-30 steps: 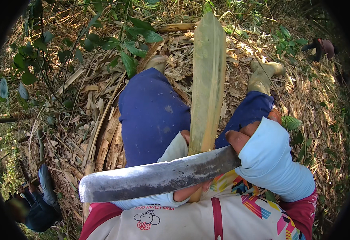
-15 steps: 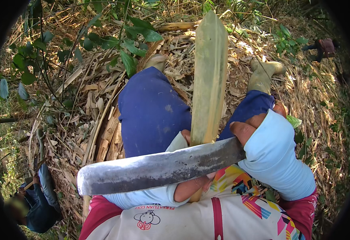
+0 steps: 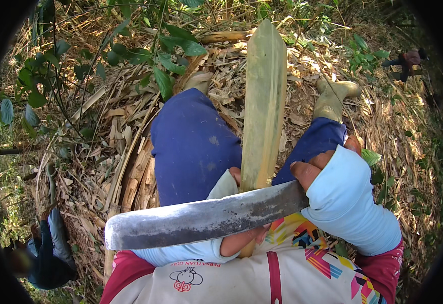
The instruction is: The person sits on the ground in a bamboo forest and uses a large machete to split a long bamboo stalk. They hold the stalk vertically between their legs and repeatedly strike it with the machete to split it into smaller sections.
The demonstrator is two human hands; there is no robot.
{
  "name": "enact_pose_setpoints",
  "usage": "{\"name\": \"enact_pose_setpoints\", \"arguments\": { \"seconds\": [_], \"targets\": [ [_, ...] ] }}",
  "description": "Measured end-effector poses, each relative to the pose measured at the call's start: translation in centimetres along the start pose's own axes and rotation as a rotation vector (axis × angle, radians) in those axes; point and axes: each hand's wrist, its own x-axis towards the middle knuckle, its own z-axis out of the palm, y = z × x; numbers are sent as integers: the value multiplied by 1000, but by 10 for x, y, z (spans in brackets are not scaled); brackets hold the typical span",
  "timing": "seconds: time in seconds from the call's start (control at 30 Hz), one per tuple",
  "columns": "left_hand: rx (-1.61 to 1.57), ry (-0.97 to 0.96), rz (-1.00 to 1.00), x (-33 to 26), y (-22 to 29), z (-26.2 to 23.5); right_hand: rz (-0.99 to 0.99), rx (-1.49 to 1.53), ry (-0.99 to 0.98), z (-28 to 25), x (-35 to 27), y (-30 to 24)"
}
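since the earlier frame the blade (image 3: 201,220) sits lower-left across the bamboo slat (image 3: 263,116) between the knees; right hand (image 3: 315,169) grip closed on its handle, left hand (image 3: 242,238) clasping the slat beneath — a slip risks cutting left fingers.

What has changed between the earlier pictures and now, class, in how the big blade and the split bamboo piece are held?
The blade has tilted a little: its blunt left end has dropped slightly while the right hand keeps its grip at the handle end. The left hand still holds the bamboo slat upright between the knees; legs, boots and leaf litter are unchanged.
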Motion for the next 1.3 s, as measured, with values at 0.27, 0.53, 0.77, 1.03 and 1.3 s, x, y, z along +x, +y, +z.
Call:
{"name": "enact_pose_setpoints", "arguments": {
  "seconds": [0.27, 0.53, 0.77, 1.03, 1.3],
  "targets": [
    [-9, -6, 8, 2, 3, -5, 29, 6, 18, -4, 4, 0],
    [11, 15, 25, -1, 4, -6, 65, 11, 50, -1, 3, 4],
    [88, -41, -19, 0, 10, -12, 6, -49, 46, 2, -1, 5],
    [-13, 20, 9, 0, -4, -8, 13, -19, 38, 1, -3, 8],
    [143, 19, -12, -4, -2, -14, 80, -17, 62, 0, 2, 9]
  ]
}}
